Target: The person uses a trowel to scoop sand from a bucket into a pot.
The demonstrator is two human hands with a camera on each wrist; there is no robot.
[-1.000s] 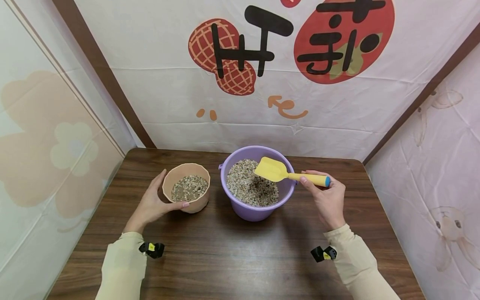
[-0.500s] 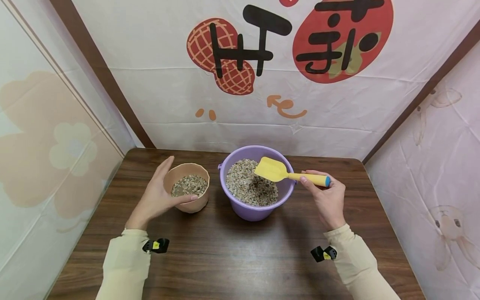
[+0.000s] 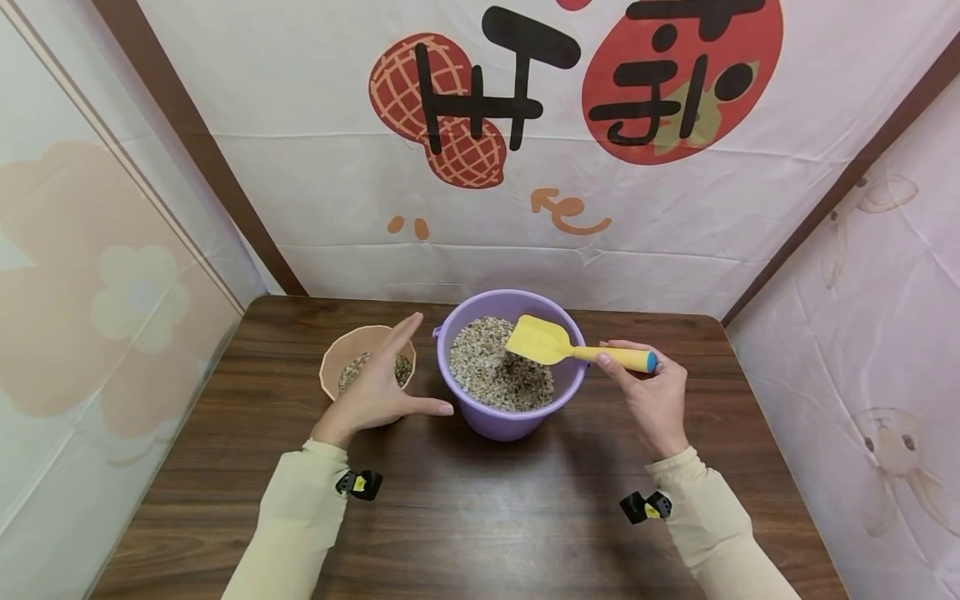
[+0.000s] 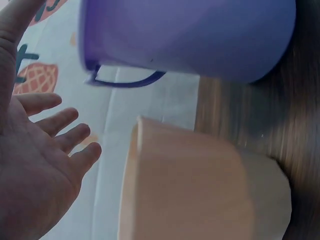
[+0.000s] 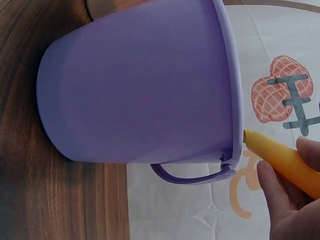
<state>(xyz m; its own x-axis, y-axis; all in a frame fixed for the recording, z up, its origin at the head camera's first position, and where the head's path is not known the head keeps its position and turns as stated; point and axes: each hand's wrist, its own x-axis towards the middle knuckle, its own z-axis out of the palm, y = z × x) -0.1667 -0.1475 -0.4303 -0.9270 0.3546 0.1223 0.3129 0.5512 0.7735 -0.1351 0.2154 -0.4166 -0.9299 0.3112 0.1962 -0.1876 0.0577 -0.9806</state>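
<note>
Left hand has moved right since the earlier frame, from around the pot to partly in front of it, toward the bucket. Right hand looks unchanged to me.

Grip first: right fingers and thumb pinch the scoop by its handle. Handle runs from the hand leftward, crossing above the bucket's right rim; right wrist view puts it right at the rim, but I can't tell whether they touch. Long axis roughly left–right, blue end out past the fingers, blade aimed left. I see bare yellow on the blade's upper face, over the gravel, with shadow on the grains below.

Key relation, in my judgement: blade sits across the bucket mouth, pointing toward my left side, so the left hand is nearer the blade tip and the right hand owns the handle end. Left thumb is just beside the bucket's left side in my head view; contact unclear.

Left hand holds nothing: fingers extended, thumb spread away. Left wrist view shows it apart from the pot's rim. Pot stands upright just left of the bucket, some gravel inside, partly hidden from me by that hand. Both containers rest on the table.
</note>
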